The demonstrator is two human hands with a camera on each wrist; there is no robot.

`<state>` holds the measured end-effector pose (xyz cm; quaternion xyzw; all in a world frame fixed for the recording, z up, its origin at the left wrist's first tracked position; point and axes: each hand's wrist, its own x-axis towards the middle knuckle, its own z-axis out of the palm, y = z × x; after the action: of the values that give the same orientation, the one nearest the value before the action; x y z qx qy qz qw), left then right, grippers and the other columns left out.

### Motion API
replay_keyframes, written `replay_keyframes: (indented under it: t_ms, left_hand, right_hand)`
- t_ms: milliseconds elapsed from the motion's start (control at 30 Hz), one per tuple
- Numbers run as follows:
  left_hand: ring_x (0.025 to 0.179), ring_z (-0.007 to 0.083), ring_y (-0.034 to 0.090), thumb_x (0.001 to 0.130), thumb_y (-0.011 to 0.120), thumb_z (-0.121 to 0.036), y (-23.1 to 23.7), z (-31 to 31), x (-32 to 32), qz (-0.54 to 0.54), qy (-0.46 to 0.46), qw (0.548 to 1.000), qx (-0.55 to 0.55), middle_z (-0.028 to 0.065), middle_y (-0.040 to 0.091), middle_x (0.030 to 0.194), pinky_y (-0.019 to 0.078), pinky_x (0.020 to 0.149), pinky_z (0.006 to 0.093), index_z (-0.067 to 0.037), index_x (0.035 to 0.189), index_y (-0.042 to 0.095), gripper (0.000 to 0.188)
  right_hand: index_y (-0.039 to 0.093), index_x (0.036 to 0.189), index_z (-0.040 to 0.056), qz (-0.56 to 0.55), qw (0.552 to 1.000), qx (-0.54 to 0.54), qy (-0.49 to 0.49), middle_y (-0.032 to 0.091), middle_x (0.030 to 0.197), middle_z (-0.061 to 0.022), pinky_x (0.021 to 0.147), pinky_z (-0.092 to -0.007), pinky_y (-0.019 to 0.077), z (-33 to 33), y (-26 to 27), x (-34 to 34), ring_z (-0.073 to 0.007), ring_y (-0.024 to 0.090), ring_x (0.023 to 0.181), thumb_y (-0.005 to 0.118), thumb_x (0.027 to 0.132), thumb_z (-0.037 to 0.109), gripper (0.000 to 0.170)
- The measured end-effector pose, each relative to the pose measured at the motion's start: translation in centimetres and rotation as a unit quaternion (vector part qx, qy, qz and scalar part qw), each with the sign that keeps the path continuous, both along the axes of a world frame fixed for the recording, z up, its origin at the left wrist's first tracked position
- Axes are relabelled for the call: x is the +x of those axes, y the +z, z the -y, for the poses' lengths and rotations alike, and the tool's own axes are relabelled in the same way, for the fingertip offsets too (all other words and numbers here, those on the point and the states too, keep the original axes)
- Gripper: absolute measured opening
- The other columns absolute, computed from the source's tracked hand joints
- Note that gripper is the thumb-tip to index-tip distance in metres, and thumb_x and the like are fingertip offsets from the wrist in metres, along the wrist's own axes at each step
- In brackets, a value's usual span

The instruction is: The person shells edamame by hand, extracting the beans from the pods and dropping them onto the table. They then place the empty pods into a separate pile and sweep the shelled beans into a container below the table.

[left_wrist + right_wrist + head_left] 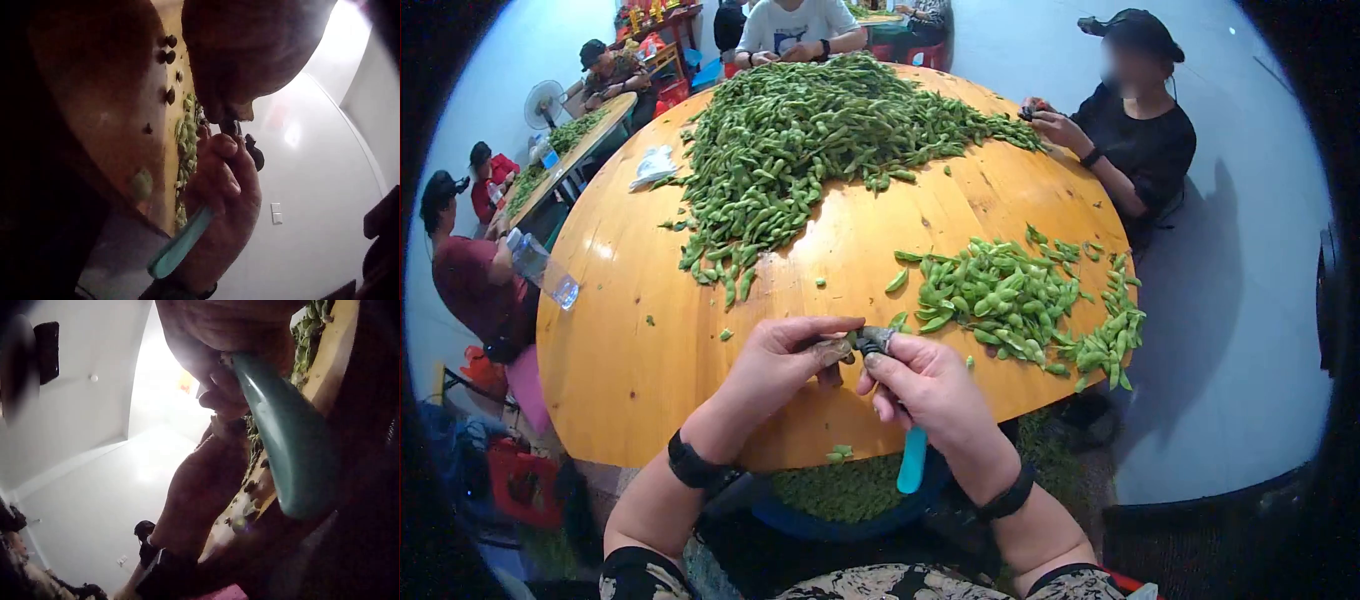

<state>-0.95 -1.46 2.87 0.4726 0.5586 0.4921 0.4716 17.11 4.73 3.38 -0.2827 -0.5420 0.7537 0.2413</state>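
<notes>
"Two bare hands meet over the near edge of a round wooden table [630, 330]. R hand [930, 385] grips a teal handle [913, 460], its end sticking out below the palm; L hand [772, 360] has thumb + index at R's fingertips."

"Is L holding anything?"

"Can't tell; what's btwn the fingertips is too small + dark."

"Where's the produce?"

"Small pile of edamame pods [1000, 290] on table, beyond R hand, off to the right; big heap [800, 140] farther back. Blue tub [785, 522] w/ green bits [840, 490] sits below the table edge."

"Which step, d'you think?"

"Prob. mid-job, working one pod open. Next move likely calls for L to steady it while R presses, then dropping beans in the tub."
</notes>
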Motion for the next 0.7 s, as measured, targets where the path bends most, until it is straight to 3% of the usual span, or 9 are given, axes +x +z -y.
replay_keyframes:
  t_ms: [167, 300, 700]
  left_hand:
    - [0.069, 0.0061, 0.059, 0.088, 0.060, -0.007, 0.0, 0.1, -0.4, 0.026, -0.014, 1.000, -0.005, 0.0022, 0.066, 0.087, 0.0476, 0.063, 0.0205, -0.003, 0.115, 0.062, 0.028]
    - [0.070, 0.0076, 0.060, 0.087, 0.060, -0.007, -0.5, 0.2, -0.8, 0.124, -0.012, 0.991, -0.046, 0.0032, 0.066, 0.092, 0.0480, 0.065, 0.0206, -0.001, 0.115, 0.062, 0.028]
    - [0.073, 0.0075, 0.055, 0.090, 0.058, -0.010, -0.8, 0.3, -1.4, 0.267, -0.064, 0.958, -0.081, 0.0016, 0.060, 0.091, 0.0467, 0.068, 0.0202, -0.002, 0.115, 0.058, 0.027]
  right_hand:
    - [0.060, 0.090, 0.0022, -0.040, 0.998, -0.050, -0.018, 0.058, 0.070, 0.0023, 0.039, -0.0153, 0.0339, 0.9, -0.3, -0.5, -0.0009, 0.048, 0.046, 0.051, 0.093, 0.013, 0.014]
    - [0.059, 0.088, 0.0044, -0.049, 0.996, -0.075, -0.027, 0.055, 0.068, 0.0037, 0.038, -0.0152, 0.0316, 1.3, -0.9, -0.7, -0.0003, 0.046, 0.045, 0.050, 0.094, 0.012, 0.013]
    - [0.057, 0.096, 0.0062, -0.105, 0.980, -0.167, -0.036, 0.056, 0.070, 0.0015, 0.037, -0.0153, 0.0324, 1.1, -1.9, -1.1, -0.0012, 0.046, 0.046, 0.050, 0.093, 0.014, 0.010]
